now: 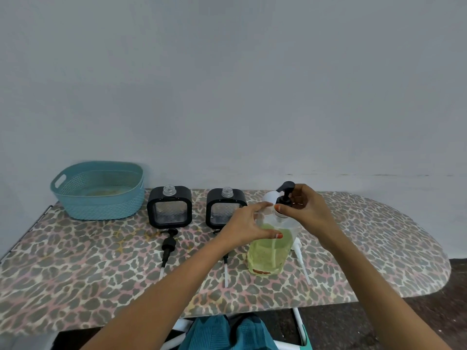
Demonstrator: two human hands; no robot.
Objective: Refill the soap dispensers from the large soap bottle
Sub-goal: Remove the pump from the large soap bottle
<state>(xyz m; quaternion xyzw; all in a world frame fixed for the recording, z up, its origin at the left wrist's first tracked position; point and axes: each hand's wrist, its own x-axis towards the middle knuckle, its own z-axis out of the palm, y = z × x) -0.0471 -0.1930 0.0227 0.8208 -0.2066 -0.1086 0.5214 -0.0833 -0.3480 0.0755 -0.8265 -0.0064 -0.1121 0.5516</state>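
Note:
A clear large soap bottle (267,251) with yellow-green liquid stands on the leopard-print board (101,261). My left hand (249,227) grips its upper body. My right hand (304,210) pinches the black pump head (285,195) at the bottle's neck. Two square black dispensers stand behind with open clear necks, the left dispenser (169,207) and the middle dispenser (222,208), the second partly hidden by my left hand. A removed black pump (168,245) with its tube lies in front of the left dispenser. Another pump's white tube (226,272) shows under my left forearm.
A teal plastic basket (98,192) sits at the board's back left corner. A white round object (269,197) stands behind the bottle. A white pump with tube (300,258) lies right of the bottle. A plain wall rises behind; dark floor lies to the right.

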